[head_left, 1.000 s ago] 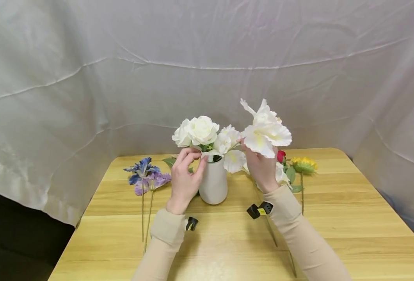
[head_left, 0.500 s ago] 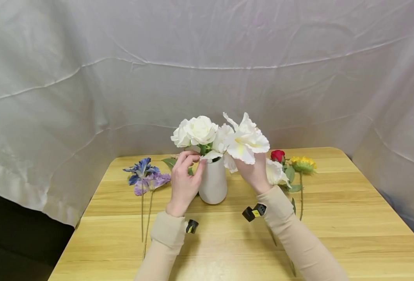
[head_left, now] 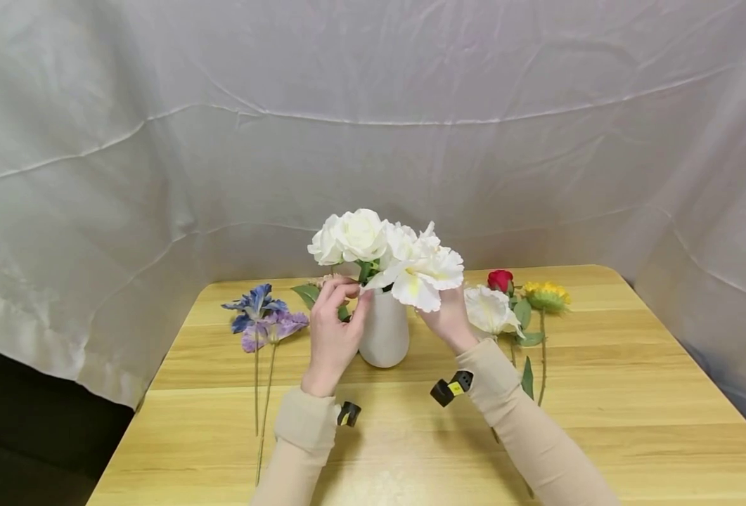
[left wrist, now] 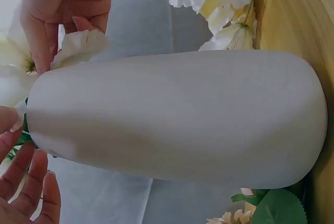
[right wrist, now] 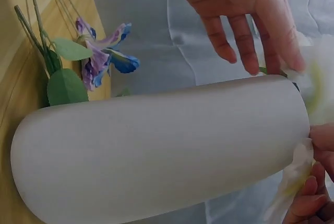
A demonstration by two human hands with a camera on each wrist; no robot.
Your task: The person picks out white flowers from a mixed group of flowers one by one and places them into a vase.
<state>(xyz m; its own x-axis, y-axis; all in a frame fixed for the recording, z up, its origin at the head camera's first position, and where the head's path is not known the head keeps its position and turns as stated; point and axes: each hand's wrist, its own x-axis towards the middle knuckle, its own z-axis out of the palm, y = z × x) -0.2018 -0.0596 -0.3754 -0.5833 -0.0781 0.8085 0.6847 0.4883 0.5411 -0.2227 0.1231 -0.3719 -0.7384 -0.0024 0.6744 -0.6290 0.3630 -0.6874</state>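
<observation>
A white vase [head_left: 384,330] stands upright on the wooden table. White roses [head_left: 361,235] and a white iris fill its mouth. My left hand [head_left: 336,330] is at the left of the rim, thumb and forefinger pinching a white petal [left wrist: 20,117] there, other fingers spread. At the right of the rim my right hand [head_left: 447,320] holds another white iris [head_left: 420,277] just below its bloom, fingers curled. This bloom overlaps the flowers in the vase and hides the fingertips in the head view. Whether its stem is inside the vase I cannot tell.
Blue [head_left: 257,306] and purple [head_left: 274,329] irises lie at left. To the right lie a white flower [head_left: 491,310], a red rose [head_left: 500,280] and a yellow sunflower [head_left: 546,297]. Green leaves [right wrist: 68,87] show behind the vase. Grey cloth [head_left: 373,161] hangs around the table.
My right hand has moved left and down with the white iris, bringing its bloom from beside the vase to its mouth. The left hand has stayed nearly still at the rim.
</observation>
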